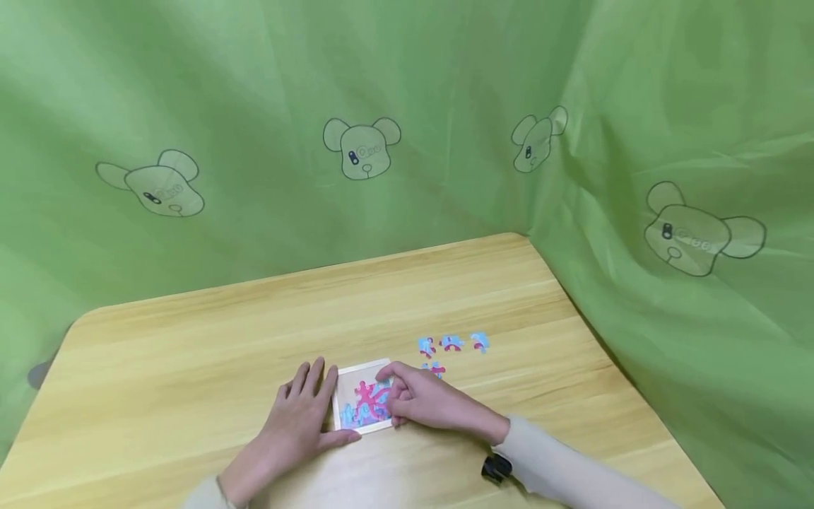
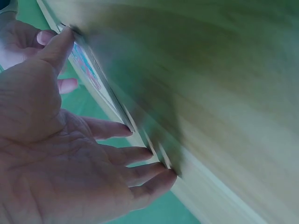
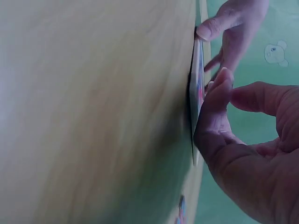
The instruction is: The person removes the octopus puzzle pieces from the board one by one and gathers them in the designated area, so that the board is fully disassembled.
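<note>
A small wooden puzzle tray (image 1: 367, 429) lies on the table, partly filled with pink and blue jigsaw pieces (image 1: 364, 404). My left hand (image 1: 295, 417) rests at the tray's left side, fingers stretched out and thumb at its near edge. In the left wrist view, the fingertips (image 2: 170, 175) touch down beside the frame. Over the tray's right side is my right hand (image 1: 420, 399), with bent fingers. The right wrist view shows the thumb (image 3: 257, 98) close to the curled fingers (image 3: 217, 105); anything between the fingertips is hidden. Part of the tray's right edge is covered.
Loose jigsaw pieces lie right of the tray: one on the left (image 1: 427, 346), one in the middle (image 1: 451, 343), one farther right (image 1: 480, 342), and another (image 1: 435, 369) partly behind the right hand. Green curtains (image 1: 267, 141) surround the wooden table (image 1: 191, 353).
</note>
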